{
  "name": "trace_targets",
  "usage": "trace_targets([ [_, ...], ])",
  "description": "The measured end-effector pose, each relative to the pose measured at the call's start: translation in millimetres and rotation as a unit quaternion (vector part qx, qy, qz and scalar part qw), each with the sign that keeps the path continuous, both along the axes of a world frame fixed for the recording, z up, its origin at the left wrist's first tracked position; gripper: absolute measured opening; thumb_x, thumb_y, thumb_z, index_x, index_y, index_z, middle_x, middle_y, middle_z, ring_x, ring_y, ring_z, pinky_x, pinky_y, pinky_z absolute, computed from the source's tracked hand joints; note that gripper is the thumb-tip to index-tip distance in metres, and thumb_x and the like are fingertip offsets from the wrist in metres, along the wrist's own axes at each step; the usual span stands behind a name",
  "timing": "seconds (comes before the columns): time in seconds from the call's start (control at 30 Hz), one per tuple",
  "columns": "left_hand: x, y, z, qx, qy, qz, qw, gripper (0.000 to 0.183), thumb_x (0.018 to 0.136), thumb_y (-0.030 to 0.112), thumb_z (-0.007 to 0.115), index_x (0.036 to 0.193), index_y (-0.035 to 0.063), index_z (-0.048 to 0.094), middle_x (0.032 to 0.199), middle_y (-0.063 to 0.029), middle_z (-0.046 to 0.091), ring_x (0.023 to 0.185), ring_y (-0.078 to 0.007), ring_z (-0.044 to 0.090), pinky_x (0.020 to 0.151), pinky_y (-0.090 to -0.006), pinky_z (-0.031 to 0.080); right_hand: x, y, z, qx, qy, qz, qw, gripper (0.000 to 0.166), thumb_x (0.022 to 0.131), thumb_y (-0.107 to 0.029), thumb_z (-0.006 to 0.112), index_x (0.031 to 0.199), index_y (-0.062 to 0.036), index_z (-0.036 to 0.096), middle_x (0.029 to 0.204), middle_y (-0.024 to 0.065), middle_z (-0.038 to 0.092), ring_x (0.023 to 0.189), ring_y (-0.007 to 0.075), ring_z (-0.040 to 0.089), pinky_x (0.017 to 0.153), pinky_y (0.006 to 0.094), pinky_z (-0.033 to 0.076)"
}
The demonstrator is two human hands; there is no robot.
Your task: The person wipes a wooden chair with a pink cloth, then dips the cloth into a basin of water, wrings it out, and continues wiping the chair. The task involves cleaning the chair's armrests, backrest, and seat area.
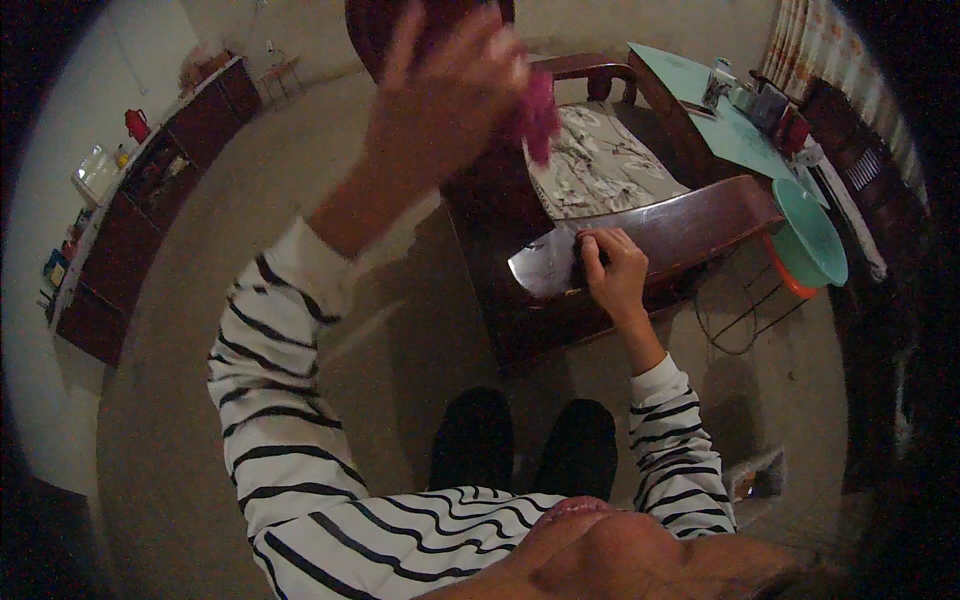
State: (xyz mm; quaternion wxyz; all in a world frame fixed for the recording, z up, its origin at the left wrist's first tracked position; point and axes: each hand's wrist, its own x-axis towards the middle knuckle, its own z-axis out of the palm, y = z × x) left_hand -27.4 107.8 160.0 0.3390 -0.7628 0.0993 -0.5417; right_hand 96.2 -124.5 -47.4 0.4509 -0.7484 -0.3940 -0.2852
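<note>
My left hand is raised at the top of the view and blurred by motion. It is shut on a magenta cloth, which hangs out on its right side. Behind that hand is a dark reddish-brown surface, only partly visible. My right hand rests with curled fingers on the broad, glossy armrest of a dark wooden seat. Whether anything is inside those fingers is hidden. Beyond the armrest lies a seat cushion with a pale floral print.
A green plastic basin sits over an orange one by a wire stand at right. Behind, a pale green tabletop holds several items. Along the left wall runs a low dark cabinet bearing a red jug.
</note>
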Motion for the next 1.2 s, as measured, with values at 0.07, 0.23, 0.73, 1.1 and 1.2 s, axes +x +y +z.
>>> trace_targets([
  [0.07,-30,-9,67,0.011,-0.013,-0.008,1.0,0.047,0.073,0.015,0.072,0.119,0.0124,0.062,0.13,-0.0086,0.058,0.132,-0.0303,0.047,0.115,-0.061,0.025,-15,24,9,0.012,0.018,0.037,0.999,0.013,0.088,-0.017,0.066,0.09,-0.0057,0.073,0.092,0.0125,0.073,0.086,0.03,0.071,0.075,0.0393,0.056],
  [0.23,0,-8,24,0.015,-0.002,0.018,1.0,0.032,0.083,0.026,0.058,0.11,0.0131,0.066,0.119,-0.0049,0.063,0.128,-0.0225,0.051,0.117,-0.0572,0.025,-7,6,7,0.006,0.013,-0.002,1.0,0.013,0.089,-0.015,0.066,0.09,-0.004,0.073,0.09,0.0136,0.072,0.082,0.0307,0.07,0.073,0.0381,0.055],
  [0.73,-12,-11,97,-0.029,-0.04,-0.065,0.997,0.056,0.067,0.013,0.079,0.12,0.0089,0.06,0.128,-0.0127,0.057,0.128,-0.0358,0.049,0.114,-0.0634,0.026,-11,13,7,0.012,0.0,0.026,1.0,0.013,0.089,-0.016,0.064,0.087,-0.0058,0.072,0.088,0.0126,0.073,0.082,0.0307,0.07,0.072,0.0409,0.055],
  [1.1,14,21,-33,-0.265,-0.243,-0.356,0.863,0.042,0.096,0.034,0.058,0.126,0.0063,0.063,0.144,-0.0207,0.048,0.137,-0.044,0.038,0.115,-0.0585,0.027,-12,14,5,0.005,-0.014,0.019,1.0,0.014,0.091,-0.014,0.063,0.091,-0.0034,0.072,0.09,0.0136,0.072,0.082,0.0316,0.069,0.073,0.0386,0.054],
  [1.2,28,21,-122,-0.321,-0.207,-0.275,0.882,0.047,0.097,0.033,0.054,0.136,0.0062,0.055,0.152,-0.0265,0.036,0.143,-0.0496,0.027,0.115,-0.0621,0.023,-5,8,1,-0.013,-0.012,0.008,1.0,0.015,0.092,-0.013,0.063,0.093,-0.0022,0.073,0.09,0.0138,0.072,0.082,0.0313,0.069,0.074,0.0376,0.053],
])
